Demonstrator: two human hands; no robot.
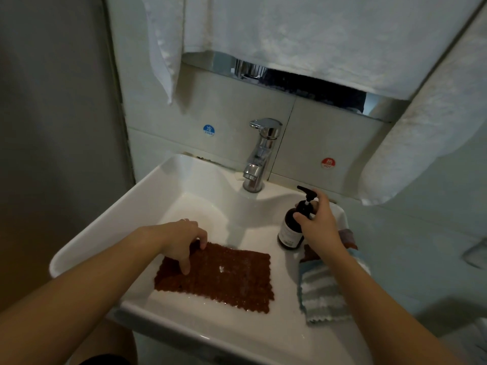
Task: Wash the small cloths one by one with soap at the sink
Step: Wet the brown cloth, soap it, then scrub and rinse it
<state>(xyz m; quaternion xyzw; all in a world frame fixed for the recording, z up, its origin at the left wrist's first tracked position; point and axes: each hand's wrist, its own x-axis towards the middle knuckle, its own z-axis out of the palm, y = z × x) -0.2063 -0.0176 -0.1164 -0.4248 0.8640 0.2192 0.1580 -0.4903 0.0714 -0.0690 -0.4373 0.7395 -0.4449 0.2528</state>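
Note:
A wet brown cloth [224, 277] lies spread flat in the white sink [110, 227], with a small white dab near its middle. My left hand [181, 239] presses on the cloth's far left corner, fingers curled on its edge. A dark soap pump bottle [291, 230] stands on the sink's right rim. My right hand [316, 225] wraps around the bottle's neck just below the black pump head. A striped blue and white cloth [322, 293] lies on the right rim under my right forearm, with other cloths [347, 238] partly hidden behind my hand.
A chrome tap [259, 154] stands at the back of the sink; no water shows. Blue cold [208, 130] and red hot [328, 163] stickers mark the tiles. White towels [290, 35] hang above and at the right [427, 133]. A grey wall borders the left.

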